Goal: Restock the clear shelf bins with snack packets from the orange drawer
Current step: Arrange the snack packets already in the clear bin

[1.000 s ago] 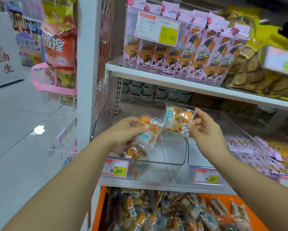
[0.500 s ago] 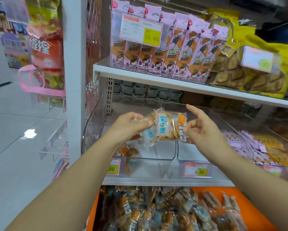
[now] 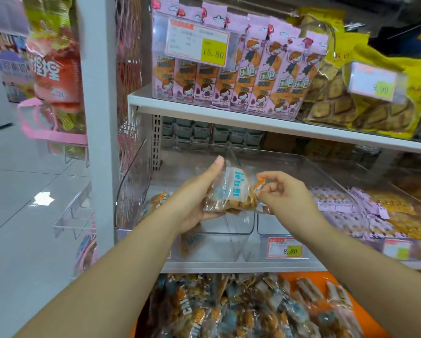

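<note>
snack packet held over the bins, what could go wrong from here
1. The right hand only pinches a corner of the snack packet. If the left hand lets go first, the packet may slip, perhaps down into the orange drawer.
2. The packet sits near the divide between the left clear bin and the right clear bin, so it could land in the wrong one.

Left hand (image 3: 195, 198) and right hand (image 3: 281, 193) hold a snack packet (image 3: 230, 191) above the clear bin (image 3: 229, 225).
</note>
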